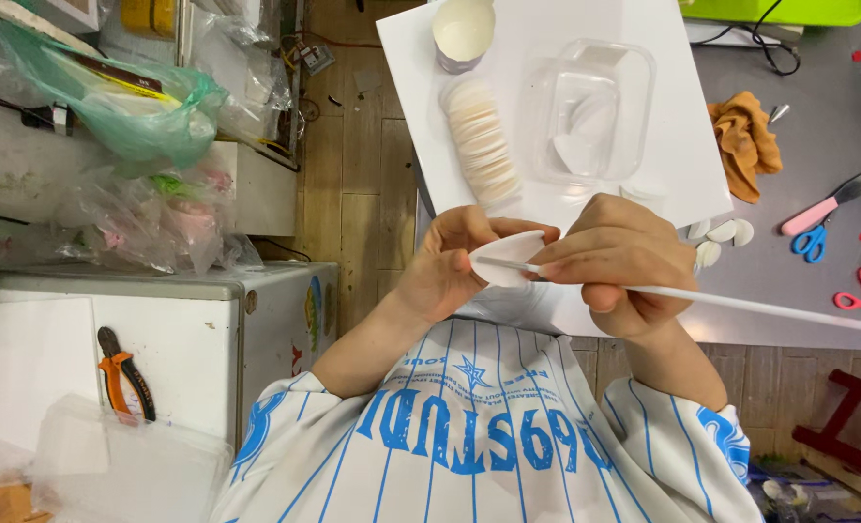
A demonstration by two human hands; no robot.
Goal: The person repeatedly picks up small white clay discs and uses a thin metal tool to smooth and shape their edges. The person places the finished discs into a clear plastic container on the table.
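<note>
My left hand pinches the white petal at its 9 o'clock edge; my right hand is closed around the thin white stick, tip on the petal; I should press gently, I think.

Left hand pinches white petal-shaped piece; right hand grips thin white stick touching it, above white board on table.

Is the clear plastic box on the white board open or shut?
Open. The clear plastic box has no lid on it, and white pieces lie inside, seen straight from above.
</note>
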